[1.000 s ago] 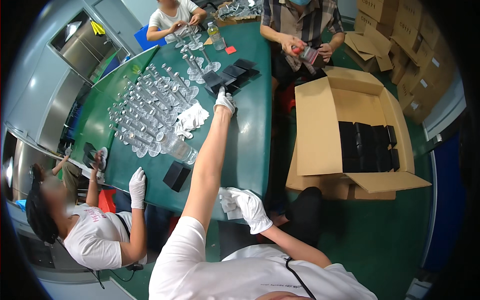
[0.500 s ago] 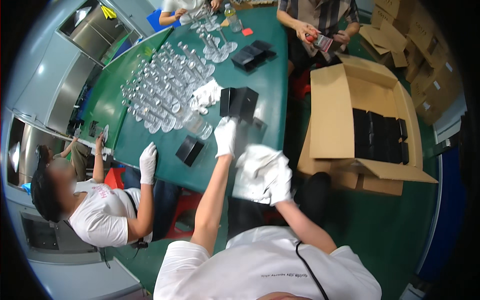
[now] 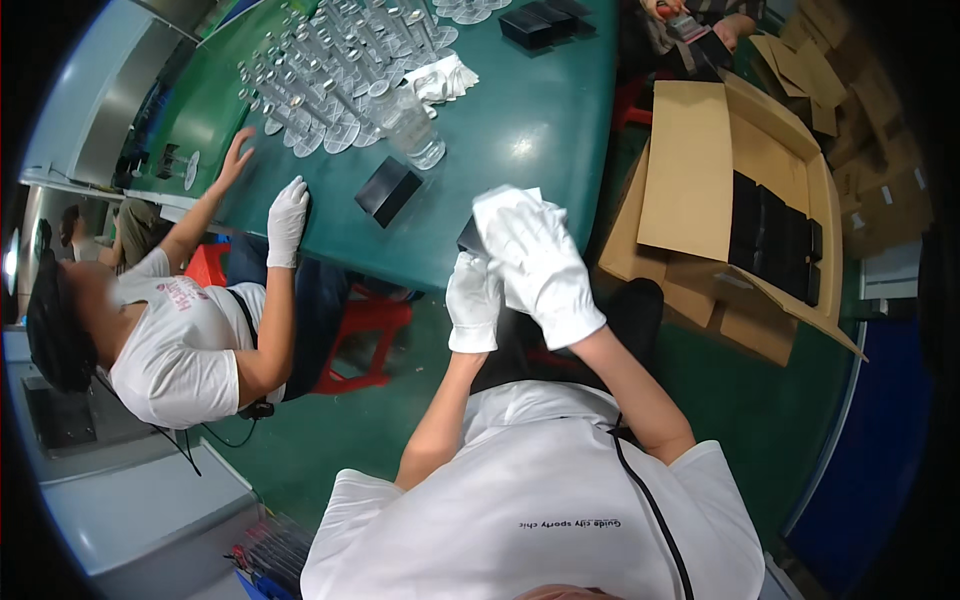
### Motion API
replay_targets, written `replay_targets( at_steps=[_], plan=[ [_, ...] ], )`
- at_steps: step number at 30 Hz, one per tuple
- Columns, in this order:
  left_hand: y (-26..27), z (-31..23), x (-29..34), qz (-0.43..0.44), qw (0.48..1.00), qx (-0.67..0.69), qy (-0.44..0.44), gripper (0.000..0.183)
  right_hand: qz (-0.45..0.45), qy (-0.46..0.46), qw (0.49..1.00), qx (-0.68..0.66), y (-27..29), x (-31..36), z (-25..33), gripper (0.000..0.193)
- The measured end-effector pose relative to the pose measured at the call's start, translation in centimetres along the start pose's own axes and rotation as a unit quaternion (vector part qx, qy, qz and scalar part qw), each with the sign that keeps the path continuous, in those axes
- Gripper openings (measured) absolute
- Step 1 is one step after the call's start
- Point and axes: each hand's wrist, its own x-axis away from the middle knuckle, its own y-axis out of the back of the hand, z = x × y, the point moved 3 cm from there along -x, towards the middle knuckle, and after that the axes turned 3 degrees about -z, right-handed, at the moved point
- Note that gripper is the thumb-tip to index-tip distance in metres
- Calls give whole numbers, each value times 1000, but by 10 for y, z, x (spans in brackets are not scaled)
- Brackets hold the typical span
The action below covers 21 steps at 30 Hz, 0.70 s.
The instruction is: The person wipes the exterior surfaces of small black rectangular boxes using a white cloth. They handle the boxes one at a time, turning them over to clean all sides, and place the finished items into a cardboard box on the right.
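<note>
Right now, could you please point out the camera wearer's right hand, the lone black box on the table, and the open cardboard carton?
Right hand (image 3: 545, 262): head view, on the back of the hand.
Lone black box (image 3: 388, 192): head view, on its outer surface.
Open cardboard carton (image 3: 688, 170): head view, on its left flap.

Open tabletop (image 3: 530, 115) beyond right hand (image 3: 540, 255), black box (image 3: 388, 192) obstructing left, clear container (image 3: 412, 130) behind it

Table (image 3: 540, 110): soft glare patch, decently lit
Right hand (image 3: 537, 257): bright, kinda smeary
Floor (image 3: 340, 430): pretty dim
Cartons (image 3: 885, 195): murky
Blue panel (image 3: 865, 440): fisheye-bent, fades into black
</note>
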Motion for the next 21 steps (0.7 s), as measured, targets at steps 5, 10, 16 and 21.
replay_targets(
  at_steps=[5,10,16,21],
  plan=[
    [2,-4,-9,-30,999,34,-18,23,15,-45,998,33,-29,-41,-29,54],
    [1,-3,-7,-28,992,110,59,28,21,60,997,46,-42,-59,13,47],
    [-10,7,5,-110,994,2,3,28,65,104,989,-83,-16,-27,42,45],
    [-2,-2,-2,-95,992,81,-17,11,39,62,991,-114,22,18,20,43]
  ],
)
